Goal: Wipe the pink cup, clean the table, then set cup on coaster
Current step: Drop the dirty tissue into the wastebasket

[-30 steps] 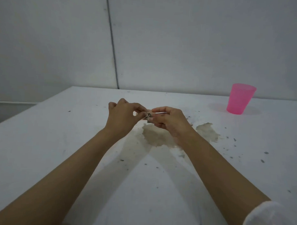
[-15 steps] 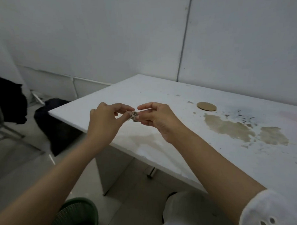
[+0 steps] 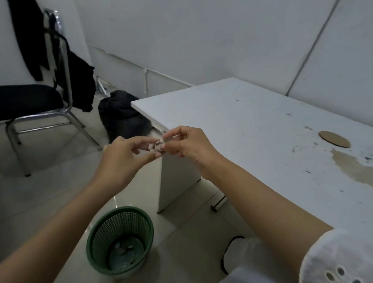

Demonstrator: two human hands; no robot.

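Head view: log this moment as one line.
left hand pinches soiled wad | right hand pinches it too | green bin on floor | stain on table | coaster bare

The coaster [image 3: 334, 138] lies on the table [image 3: 245, 122], a spill [image 3: 353, 168] just right of it. On the floor [image 3: 52, 189] left: bin [image 3: 136, 215] in front, bag [image 3: 123, 115] behind, chair [image 3: 24, 99] farthest left.

Left hand [image 3: 121, 158] and right hand [image 3: 189, 147] together pinch a small wad [image 3: 157, 146].
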